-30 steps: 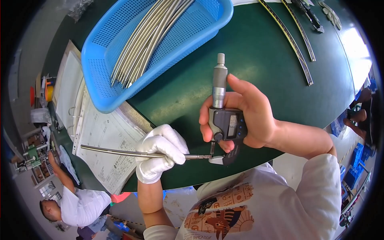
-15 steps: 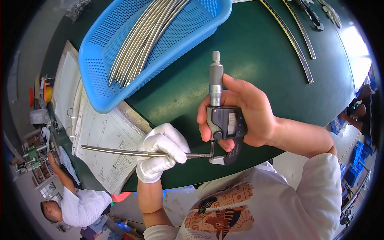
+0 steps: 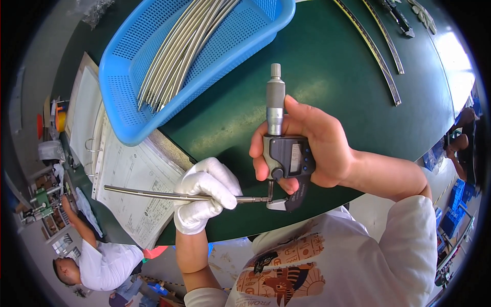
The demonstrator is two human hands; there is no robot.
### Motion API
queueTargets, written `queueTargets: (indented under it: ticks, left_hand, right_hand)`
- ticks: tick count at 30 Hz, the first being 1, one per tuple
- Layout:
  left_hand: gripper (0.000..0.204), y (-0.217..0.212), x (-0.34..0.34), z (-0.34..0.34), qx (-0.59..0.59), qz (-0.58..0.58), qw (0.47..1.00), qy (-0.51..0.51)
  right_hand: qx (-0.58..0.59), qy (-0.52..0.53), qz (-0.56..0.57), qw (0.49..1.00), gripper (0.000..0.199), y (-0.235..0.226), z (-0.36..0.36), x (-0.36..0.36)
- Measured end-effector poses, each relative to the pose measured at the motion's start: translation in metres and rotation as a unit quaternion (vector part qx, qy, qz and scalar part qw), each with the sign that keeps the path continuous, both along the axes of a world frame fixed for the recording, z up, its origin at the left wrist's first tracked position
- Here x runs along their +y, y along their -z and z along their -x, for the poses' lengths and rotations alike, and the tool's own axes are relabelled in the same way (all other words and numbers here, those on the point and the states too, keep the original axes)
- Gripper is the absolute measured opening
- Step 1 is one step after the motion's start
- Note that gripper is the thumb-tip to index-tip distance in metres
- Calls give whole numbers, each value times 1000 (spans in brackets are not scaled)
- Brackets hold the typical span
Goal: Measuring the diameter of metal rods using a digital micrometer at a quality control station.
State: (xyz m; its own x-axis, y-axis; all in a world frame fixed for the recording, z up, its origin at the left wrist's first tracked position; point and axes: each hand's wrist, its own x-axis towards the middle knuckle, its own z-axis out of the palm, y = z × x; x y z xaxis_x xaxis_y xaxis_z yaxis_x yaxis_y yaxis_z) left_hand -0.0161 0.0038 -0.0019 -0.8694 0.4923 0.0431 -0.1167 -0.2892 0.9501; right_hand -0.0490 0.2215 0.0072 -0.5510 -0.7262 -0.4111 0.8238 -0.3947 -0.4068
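Note:
My left hand, in a white glove, is closed round a thin steel rod that lies level across the view. The rod's right end sits at the measuring gap of a digital micrometer, between its spindle and anvil. Bare, my right hand grips the micrometer's dark body, thumb up beside the grey thimble. The micrometer stands upright, with its small display facing up. Beyond my left hand is a blue perforated basket with several similar steel rods in it.
An open ring binder with drawings lies on the green table, left of and partly under my gloved hand. Two steel rulers, a dark tool and a glove lie at the far right. Another person is at lower left.
My hands, the rod and the micrometer hold almost the same place. The micrometer's display, which showed digits before, now looks blank or too faint to read.

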Motion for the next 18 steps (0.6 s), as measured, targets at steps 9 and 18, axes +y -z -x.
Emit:
queueTargets:
  ticks: [9,18]
  left_hand:
    - [14,2,-1,-1,0,6,1000,2]
    - [14,0,3,-1,-8,-14,1000,-6]
  right_hand:
    - [-15,4,-1,1000,65,1,0,-1]
    - [-5,4,-6,1000,70,4,-1,-3]
